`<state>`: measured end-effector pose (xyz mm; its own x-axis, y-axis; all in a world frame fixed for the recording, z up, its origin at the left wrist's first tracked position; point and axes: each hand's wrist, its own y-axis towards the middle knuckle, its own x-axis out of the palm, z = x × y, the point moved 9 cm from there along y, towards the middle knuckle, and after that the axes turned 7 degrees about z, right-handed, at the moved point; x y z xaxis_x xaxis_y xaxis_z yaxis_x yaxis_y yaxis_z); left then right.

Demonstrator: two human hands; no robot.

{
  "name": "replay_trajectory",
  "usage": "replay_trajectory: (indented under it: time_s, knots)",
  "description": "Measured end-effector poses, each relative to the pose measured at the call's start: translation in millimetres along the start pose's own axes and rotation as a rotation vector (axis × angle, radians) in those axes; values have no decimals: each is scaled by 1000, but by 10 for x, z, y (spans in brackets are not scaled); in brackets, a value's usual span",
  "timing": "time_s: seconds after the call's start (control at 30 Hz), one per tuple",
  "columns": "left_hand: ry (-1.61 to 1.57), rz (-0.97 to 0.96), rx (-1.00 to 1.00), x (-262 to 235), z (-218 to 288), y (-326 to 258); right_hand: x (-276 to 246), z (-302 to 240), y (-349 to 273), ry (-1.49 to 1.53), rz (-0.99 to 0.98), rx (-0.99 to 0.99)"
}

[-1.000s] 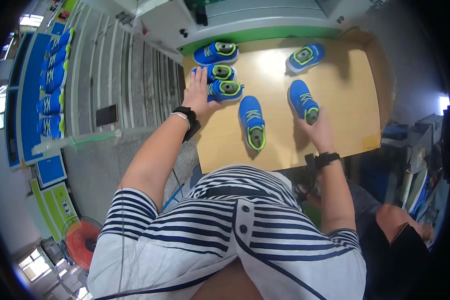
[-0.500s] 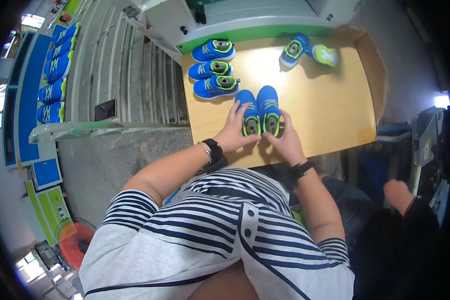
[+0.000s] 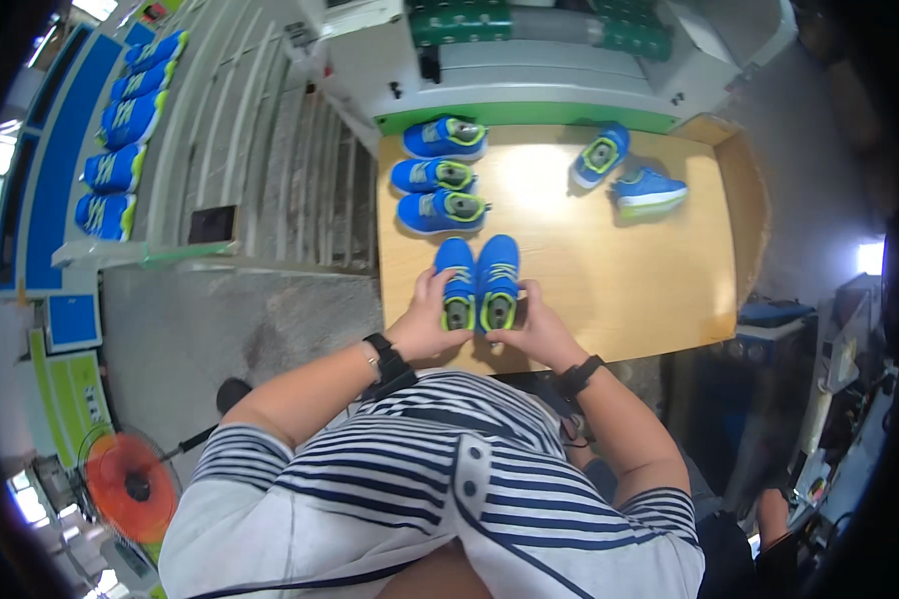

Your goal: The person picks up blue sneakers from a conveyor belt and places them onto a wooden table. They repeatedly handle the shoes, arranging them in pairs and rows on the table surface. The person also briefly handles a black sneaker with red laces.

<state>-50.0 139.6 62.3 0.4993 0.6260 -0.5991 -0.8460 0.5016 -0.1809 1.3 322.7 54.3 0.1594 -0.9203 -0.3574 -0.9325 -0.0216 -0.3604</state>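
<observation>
Two blue shoes with lime-green collars stand side by side near the table's front edge, toes pointing away from me. My left hand [image 3: 430,317] is closed around the heel end of the left shoe [image 3: 454,262], fingers along its outer side. My right hand [image 3: 547,332] grips the right shoe [image 3: 498,265] the same way, thumb at the heel. Grey inserts show inside both openings. Beyond them at the left edge, several matching shoes [image 3: 442,212] lie in a row, toes left. At the far right are an upright shoe [image 3: 601,155] and another shoe [image 3: 649,192] showing its pale sole edge.
The wooden tabletop [image 3: 609,280] meets a white machine [image 3: 529,75] with a green strip [image 3: 539,118] behind it. Cardboard [image 3: 744,200] lines the right side. Left are a slatted rack [image 3: 230,130], several more blue shoes [image 3: 130,118] and an orange fan [image 3: 135,484]. Another person's hand [image 3: 772,517] shows at lower right.
Both hands have drawn the pair of shoes left and toward me. The far-right shoe that showed its sole has turned over, its blue upper now visible. My view has shifted.
</observation>
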Motion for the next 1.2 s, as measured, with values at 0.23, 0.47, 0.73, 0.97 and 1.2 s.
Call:
replay_trajectory:
  time_s: [0.23,0.47,0.73,0.97,1.2]
  knots:
    - [263,-38,154,-186,479,181,-1631,-167,712,-318,603,-203]
    - [437,-362,329,108,935,394,-2547,668,796,-744,913,-110]
    - [608,-409,300,298,867,421,-2608,1042,137,53,1340,372]
    - [555,-385,316,275,844,448,-1980,837,227,255,847,49]
    - [567,-336,368,307,810,453,-805,494,-71,272,395,-53]
